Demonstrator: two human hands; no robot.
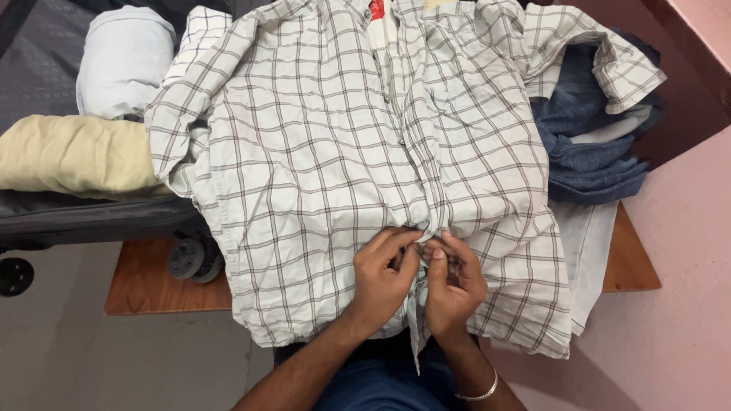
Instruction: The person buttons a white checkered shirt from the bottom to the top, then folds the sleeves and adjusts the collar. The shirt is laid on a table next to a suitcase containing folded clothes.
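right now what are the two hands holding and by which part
Both the left hand and right hand pinch the white checked button-up shirt at its front button strip, near the bottom hem, fingertips meeting at the placket.

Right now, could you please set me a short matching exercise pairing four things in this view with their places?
Things:
1. checked shirt
2. blue clothes
3. beige roll
4. bracelet

Places:
A. on the right wrist
B. far left, on the dark suitcase
C. spread out in the middle, under both hands
D. heaped at the right, beside the shirt

Pairs: 1-C, 2-D, 3-B, 4-A. The left hand and right hand pinch the shirt's front.
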